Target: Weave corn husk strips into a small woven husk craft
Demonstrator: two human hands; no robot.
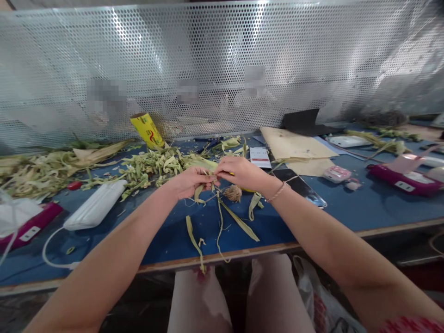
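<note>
My left hand (194,181) and my right hand (239,172) meet above the table, fingertips pinched together on a pale green strip of dried husk (199,193) that hangs below the left fingers. A small yellow piece shows at my right fingers; what it is cannot be made out. Just under my right hand lies a small ball of tan twine (233,193). Closer to the front edge are a long flat husk strip (241,223) and a narrow curled one (194,237), its end hanging over the edge.
Heaps of pale green husk pieces (169,163) lie left, beside a tilted yellow tube (148,131). A white corded device (96,206) sits front left. A dark phone (301,185), brown paper (294,145) and a pink case (336,174) are right. A perforated metal panel (215,60) stands behind.
</note>
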